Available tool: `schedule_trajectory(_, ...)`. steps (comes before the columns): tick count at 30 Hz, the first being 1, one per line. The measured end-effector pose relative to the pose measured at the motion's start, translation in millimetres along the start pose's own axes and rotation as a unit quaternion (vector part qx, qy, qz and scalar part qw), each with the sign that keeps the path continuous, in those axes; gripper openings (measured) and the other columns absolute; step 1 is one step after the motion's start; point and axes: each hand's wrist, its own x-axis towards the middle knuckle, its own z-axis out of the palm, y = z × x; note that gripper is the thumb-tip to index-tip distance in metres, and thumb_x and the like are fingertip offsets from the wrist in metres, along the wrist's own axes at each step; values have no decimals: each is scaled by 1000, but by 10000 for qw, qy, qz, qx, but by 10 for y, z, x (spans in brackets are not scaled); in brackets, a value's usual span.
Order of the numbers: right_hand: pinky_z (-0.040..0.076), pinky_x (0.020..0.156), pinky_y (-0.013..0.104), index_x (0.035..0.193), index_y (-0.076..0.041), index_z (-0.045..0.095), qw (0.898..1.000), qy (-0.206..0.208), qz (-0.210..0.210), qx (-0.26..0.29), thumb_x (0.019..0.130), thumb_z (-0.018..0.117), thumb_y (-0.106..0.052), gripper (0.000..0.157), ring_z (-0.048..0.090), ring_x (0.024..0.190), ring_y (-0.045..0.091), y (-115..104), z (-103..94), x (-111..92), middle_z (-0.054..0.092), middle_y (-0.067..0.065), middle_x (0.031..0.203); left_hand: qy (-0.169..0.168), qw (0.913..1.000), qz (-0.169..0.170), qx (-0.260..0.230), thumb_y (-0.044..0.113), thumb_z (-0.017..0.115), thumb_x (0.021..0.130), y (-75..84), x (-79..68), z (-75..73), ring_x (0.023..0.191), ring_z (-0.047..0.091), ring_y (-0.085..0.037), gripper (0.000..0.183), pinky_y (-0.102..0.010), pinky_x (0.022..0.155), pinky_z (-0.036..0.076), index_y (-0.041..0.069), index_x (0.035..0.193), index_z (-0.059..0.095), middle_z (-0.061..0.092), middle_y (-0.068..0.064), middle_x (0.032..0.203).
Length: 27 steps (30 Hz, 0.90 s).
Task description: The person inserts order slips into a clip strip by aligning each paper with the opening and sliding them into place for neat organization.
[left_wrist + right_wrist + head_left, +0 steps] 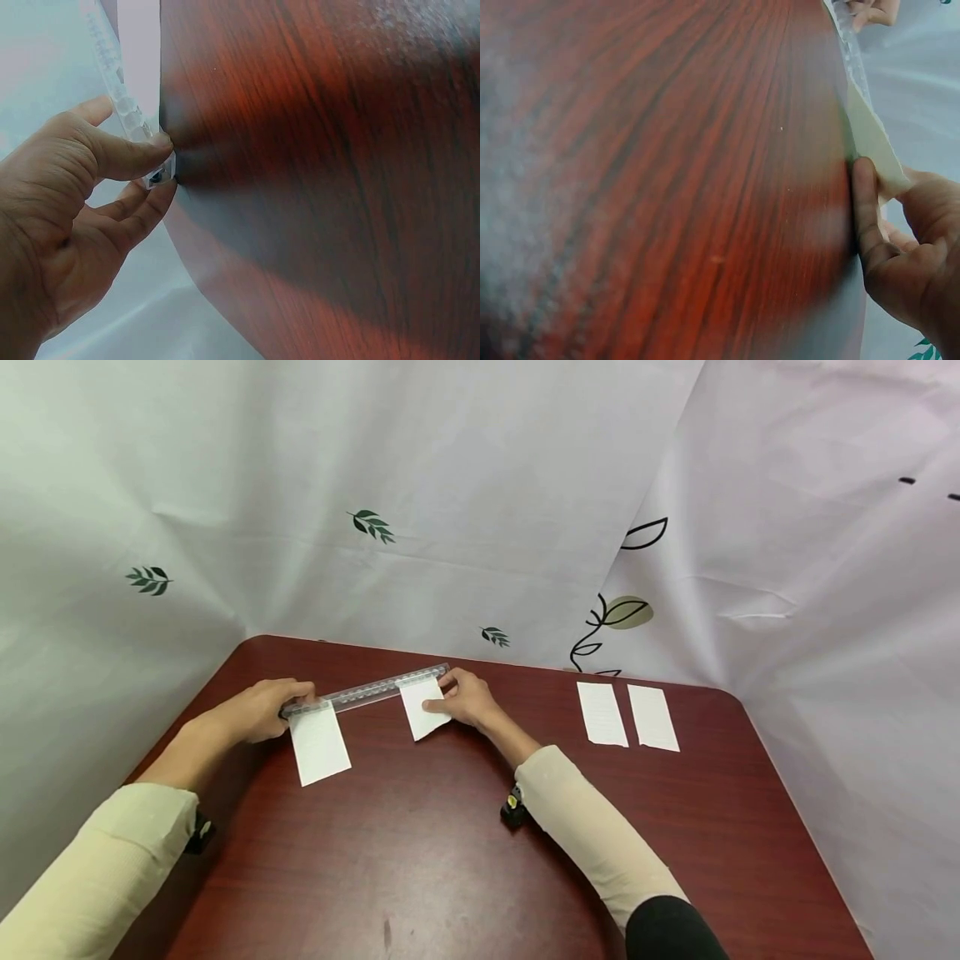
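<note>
A clear plastic ruler-like strip (pixel 367 692) with a row of round shapes slants across the far left of the table. My left hand (pixel 262 710) pinches its left end between thumb and fingers, close in the left wrist view (pixel 82 172). One white paper slip (pixel 320 745) hangs down from the strip beside that hand. A second paper slip (pixel 422 706) lies at the strip's right end, its lower edge uneven. My right hand (pixel 470 697) pinches this slip, thumb on its front and fingers by the strip's end. In the right wrist view the slip (pixel 871 139) looks bent.
Two more white paper slips, a left one (pixel 602 714) and a right one (pixel 653 717), lie side by side at the far right of the dark red wooden table (pixel 420 860). A white cloth with leaf prints (pixel 480 485) hangs behind the table's back edge.
</note>
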Motion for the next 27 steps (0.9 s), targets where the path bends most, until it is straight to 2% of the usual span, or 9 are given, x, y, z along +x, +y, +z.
schedule_trajectory(4,53,74,27,134,-5,72,9999,11,76,101,93,93,-26,51,68,86,20,-98,-12,-85,77,17,108,24,10000,26,21,-19,68,78,-11,-2,5,93,53,-26,45,-42,77,43,14,108,63,70,-7,110)
schedule_trajectory(10,58,79,32,132,-4,72,9997,103,173,101,92,93,-28,51,71,90,21,-71,8,-67,79,16,110,1,10000,-11,-43,-19,68,79,-1,-7,17,94,54,-26,45,-43,77,44,14,109,64,70,-7,111)
schedule_trajectory(19,53,76,29,136,-8,74,9996,72,209,167,93,93,-27,51,69,88,20,-93,38,-60,80,18,112,6,10000,-35,-31,-19,68,78,-5,-10,6,95,53,-26,46,-43,77,44,14,110,63,69,-7,108)
schedule_trajectory(23,56,76,30,133,-9,76,9996,65,253,142,91,95,-27,50,71,86,19,-88,57,-9,80,15,107,-5,10000,-22,-35,-19,68,78,-7,-3,5,95,53,-26,46,-43,77,44,14,110,63,68,-7,108)
schedule_trajectory(27,57,73,30,129,-14,77,9993,66,355,56,89,96,-26,46,71,82,17,7,110,143,78,8,100,-18,10000,-39,-46,-19,68,79,-10,-3,8,95,53,-27,45,-43,77,44,14,109,62,69,-7,110)
